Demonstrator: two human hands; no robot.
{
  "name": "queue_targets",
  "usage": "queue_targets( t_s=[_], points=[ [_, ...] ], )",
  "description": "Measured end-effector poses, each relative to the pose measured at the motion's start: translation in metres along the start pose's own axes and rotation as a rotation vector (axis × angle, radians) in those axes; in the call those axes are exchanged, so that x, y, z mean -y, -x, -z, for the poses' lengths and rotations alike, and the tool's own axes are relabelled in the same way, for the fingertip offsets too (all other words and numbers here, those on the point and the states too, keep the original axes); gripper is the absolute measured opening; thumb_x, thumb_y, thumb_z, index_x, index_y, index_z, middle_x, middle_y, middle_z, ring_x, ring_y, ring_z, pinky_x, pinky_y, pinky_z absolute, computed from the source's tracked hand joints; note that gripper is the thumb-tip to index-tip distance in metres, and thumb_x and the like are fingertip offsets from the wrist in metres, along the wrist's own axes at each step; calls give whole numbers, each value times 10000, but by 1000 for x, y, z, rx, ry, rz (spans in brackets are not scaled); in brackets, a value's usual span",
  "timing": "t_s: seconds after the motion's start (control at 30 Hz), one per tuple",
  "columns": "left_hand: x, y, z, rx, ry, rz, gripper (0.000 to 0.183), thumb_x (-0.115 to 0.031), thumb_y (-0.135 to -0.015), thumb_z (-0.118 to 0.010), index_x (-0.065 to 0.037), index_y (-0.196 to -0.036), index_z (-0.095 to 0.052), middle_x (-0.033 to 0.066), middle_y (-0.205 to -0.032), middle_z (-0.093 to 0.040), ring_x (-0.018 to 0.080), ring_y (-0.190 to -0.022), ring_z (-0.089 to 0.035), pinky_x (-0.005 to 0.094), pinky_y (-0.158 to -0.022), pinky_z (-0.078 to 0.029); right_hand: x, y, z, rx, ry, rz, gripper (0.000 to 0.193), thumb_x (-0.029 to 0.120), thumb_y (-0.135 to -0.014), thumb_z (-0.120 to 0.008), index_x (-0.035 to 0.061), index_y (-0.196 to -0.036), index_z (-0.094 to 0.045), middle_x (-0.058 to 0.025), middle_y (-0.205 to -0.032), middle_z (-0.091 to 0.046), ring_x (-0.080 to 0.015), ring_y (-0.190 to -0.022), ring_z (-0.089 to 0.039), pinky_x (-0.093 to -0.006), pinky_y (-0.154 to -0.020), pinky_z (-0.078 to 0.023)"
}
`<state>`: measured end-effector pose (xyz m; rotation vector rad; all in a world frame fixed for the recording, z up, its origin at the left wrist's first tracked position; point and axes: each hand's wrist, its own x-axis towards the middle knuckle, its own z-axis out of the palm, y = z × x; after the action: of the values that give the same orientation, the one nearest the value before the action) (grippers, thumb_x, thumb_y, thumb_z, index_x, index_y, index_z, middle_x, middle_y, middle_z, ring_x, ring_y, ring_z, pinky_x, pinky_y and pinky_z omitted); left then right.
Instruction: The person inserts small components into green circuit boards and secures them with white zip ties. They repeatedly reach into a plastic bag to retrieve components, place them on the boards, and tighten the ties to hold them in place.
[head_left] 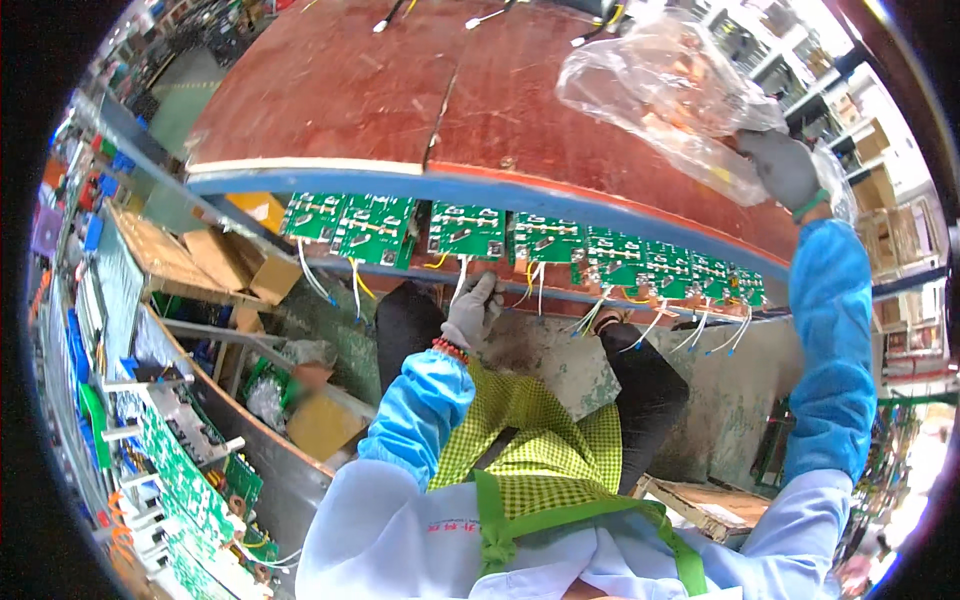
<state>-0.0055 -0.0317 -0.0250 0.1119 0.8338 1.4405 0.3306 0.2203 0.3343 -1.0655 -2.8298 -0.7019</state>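
My left hand (472, 312), in a grey glove, is closed at the lower edge of a green circuit board (466, 230). A white wire (461, 272) hangs from that board into its fingers. Out to the right, my gloved right hand (783, 168) is closed on the near edge of a clear plastic bag (640, 85). Orange-copper pieces (690, 70) show through the bag. Its fingertips are partly hidden by the plastic. More green circuit boards (375, 228) stand in a row under the bench edge, with white and yellow wires (540, 285) dangling from them.
A red-brown bench top (330, 100) with a blue front rail (560, 192) spans the far side; several cable ends (490, 17) lie along its back. At left stand cardboard boxes (215, 260) and a rack of larger green boards (180, 470). An opened carton (710, 505) sits low right.
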Motion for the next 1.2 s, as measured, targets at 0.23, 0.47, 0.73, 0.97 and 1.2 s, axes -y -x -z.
queue_targets(
  t_s=[0.23,0.47,0.73,0.97,1.2],
  points=[
    [-6,1,-20,-128,300,70,126,-165,-937,-570,-74,-1026,-578,40,-851,-587,113,-722,-556,184,-545,-481,-8,13,31,-210,-1021,-499,161,246,-952,-559,93,-984,-598,44,-866,-577,-33,-754,-530,-200,-657,-429],
    [0,-12,-14,-19,381,125,160,-191,-956,-539,-49,-1024,-570,30,-864,-581,110,-724,-563,186,-533,-481,29,31,44,-307,-1178,-557,137,215,-950,-559,100,-1013,-602,36,-792,-559,-44,-718,-523,-199,-629,-430],
    [-32,35,-33,224,326,189,168,-203,-952,-552,-49,-1019,-556,-11,-817,-558,76,-653,-533,185,-532,-457,61,18,51,-395,-828,-382,220,223,-962,-538,28,-1031,-612,0,-931,-602,-57,-793,-529,-222,-697,-439],
    [-67,36,10,-164,501,-292,103,-174,-954,-545,-76,-983,-561,8,-842,-557,58,-692,-531,140,-518,-463,192,28,86,-673,-994,-85,227,229,-918,-577,11,-973,-611,-89,-953,-627,-212,-856,-605,-315,-769,-488],
    [-77,6,22,-264,352,-229,114,-145,-931,-580,-70,-1016,-568,23,-836,-570,62,-652,-527,135,-497,-459,322,2,29,-359,-1176,159,217,256,-854,-654,46,-904,-632,-124,-880,-652,-283,-814,-641,-347,-700,-520]
  ],
)
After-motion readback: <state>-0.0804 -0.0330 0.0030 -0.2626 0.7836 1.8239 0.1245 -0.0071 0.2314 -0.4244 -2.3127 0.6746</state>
